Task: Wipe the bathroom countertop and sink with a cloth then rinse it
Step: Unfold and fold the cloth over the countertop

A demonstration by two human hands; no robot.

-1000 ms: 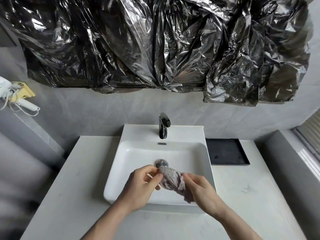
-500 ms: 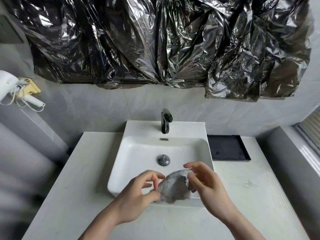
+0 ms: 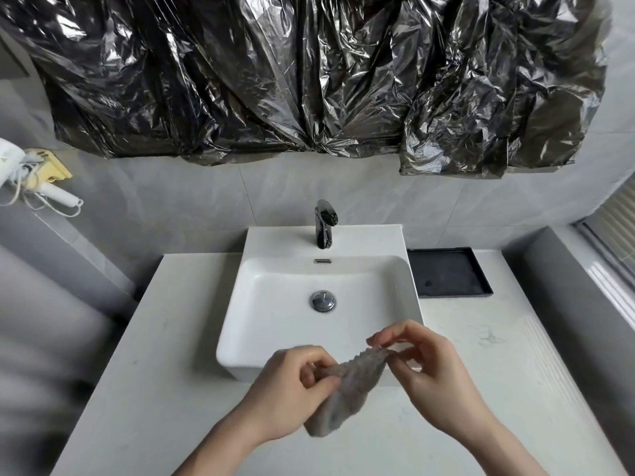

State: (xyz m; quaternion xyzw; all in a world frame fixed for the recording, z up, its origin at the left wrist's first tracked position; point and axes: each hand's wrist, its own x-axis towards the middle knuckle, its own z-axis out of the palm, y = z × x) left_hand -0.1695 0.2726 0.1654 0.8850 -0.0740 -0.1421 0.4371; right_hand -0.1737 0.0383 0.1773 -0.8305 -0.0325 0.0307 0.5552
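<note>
Between two thumbs and curled fingers, the grey cloth (image 3: 347, 389) is pinched at its top edge. Left hand (image 3: 292, 389) grips one corner; right hand (image 3: 429, 369) pinches the other, wrist bent. Most of the cloth hangs down, above the front rim of the white sink (image 3: 275, 324) and the countertop (image 3: 144, 372).

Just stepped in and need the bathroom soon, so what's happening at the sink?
A person stands at the white sink holding a small grey cloth in both hands. The left hand and the right hand each pinch an end of it above the front rim and the countertop, with the rest hanging between them. No water runs from the black faucet. A black tray sits to the sink's right.
</note>
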